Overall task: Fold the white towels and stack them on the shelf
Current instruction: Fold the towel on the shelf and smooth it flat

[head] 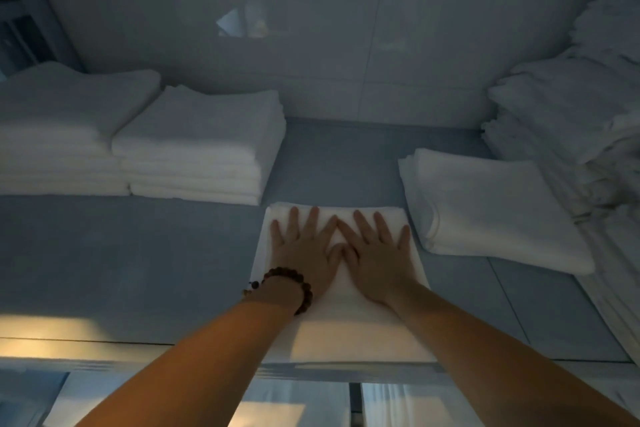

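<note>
Head view, nearest first: two bare forearms reach in over the front edge of the shelf, the left wrist wearing a dark beaded bracelet. Both hands lie flat, gripping nothing. The left hand and right hand press palm-down, fingers straight and spread, on the folded white towel, their thumbs touching. That towel lies at the front edge, right of the middle. Just beside its far right corner lies a single folded towel. Farther back, toward the left edge, two neat towel stacks stand side by side. A taller, looser heap of towels fills the far right corner against the pale wall.
</note>
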The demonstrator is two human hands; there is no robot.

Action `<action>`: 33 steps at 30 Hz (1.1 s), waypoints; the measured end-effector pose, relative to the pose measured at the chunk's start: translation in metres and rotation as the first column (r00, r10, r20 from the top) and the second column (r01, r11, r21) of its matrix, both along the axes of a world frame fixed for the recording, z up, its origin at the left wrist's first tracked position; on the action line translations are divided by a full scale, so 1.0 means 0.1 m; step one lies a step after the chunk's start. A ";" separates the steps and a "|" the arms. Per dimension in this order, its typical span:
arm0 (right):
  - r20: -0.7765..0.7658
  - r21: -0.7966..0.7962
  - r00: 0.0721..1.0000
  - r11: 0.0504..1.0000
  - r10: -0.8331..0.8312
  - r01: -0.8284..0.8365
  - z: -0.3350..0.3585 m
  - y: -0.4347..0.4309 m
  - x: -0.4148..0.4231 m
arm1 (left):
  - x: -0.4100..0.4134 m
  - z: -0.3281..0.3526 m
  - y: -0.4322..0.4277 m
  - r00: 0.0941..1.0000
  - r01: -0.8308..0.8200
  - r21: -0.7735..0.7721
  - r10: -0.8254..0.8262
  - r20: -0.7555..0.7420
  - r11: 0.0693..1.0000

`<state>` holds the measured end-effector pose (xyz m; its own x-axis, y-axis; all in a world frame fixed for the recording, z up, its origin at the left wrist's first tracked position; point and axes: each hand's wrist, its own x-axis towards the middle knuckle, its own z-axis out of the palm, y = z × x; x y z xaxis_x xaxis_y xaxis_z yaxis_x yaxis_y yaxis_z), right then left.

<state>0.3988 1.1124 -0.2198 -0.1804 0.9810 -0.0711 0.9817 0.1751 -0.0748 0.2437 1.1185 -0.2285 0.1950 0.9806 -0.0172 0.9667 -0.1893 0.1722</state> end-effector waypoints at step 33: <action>-0.208 -0.218 0.899 0.914 -0.386 0.342 0.42 -0.72 0.20 | -0.40 0.42 -0.67 0.906 -0.244 -0.315 0.331 0.263 0.917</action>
<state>0.4185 1.0403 -0.1782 0.1542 0.9575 -0.2439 0.9216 -0.2283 -0.3137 0.2042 1.0519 -0.1863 -0.0567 0.9602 -0.2737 0.8628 0.1851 0.4705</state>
